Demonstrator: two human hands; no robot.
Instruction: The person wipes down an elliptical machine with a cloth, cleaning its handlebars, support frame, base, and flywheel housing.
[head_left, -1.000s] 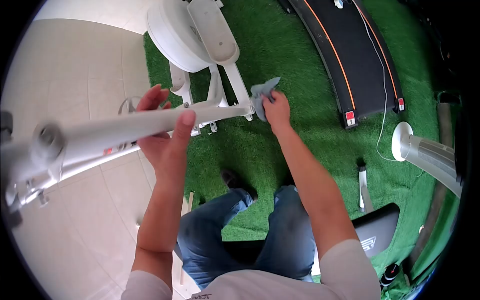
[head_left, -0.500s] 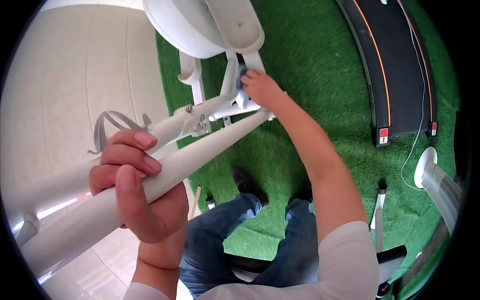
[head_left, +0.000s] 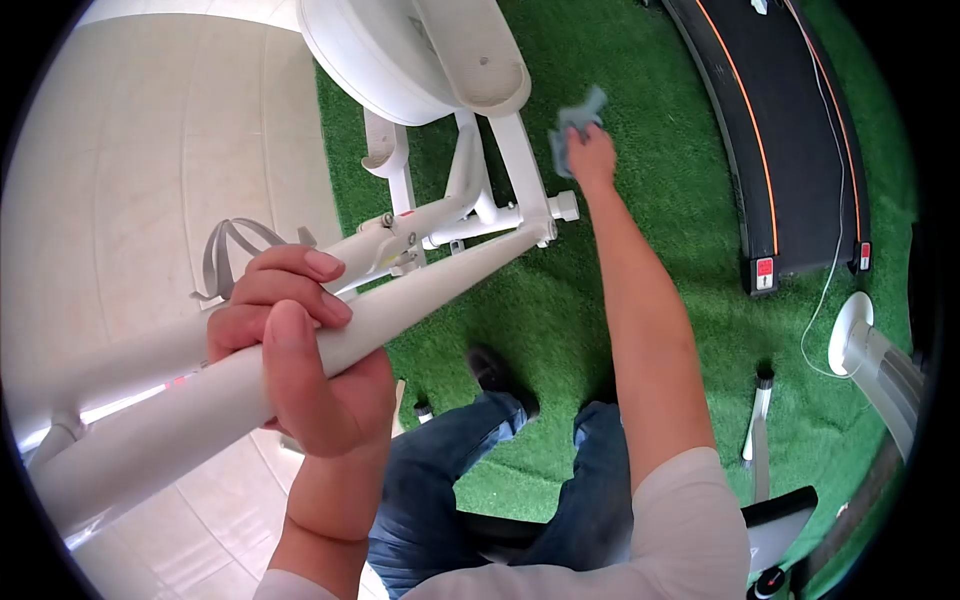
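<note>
My left hand [head_left: 318, 360] is wrapped round a thick white tube [head_left: 430, 290] of an elliptical exercise machine. The tube slants from the lower left up to a joint near the centre. In my right hand [head_left: 592, 158] is a crumpled grey-blue cloth [head_left: 575, 128], held above the green turf, to the right of the machine and apart from it. Near that hand are the machine's pedal [head_left: 480, 70], a white end cap [head_left: 566, 206] and the round white housing [head_left: 375, 60]. My right palm is hidden from this angle.
A black treadmill [head_left: 760, 140] with orange lines stands at the right, a thin white cable lying along it. Green artificial turf [head_left: 660, 60] meets pale floor tiles [head_left: 170, 130] at the left. A white stand [head_left: 865, 345] is at the right edge.
My right hand has moved the cloth away from the machine's frame, rightward over the turf. My left hand still holds the tube and appears slightly farther right in view.
</note>
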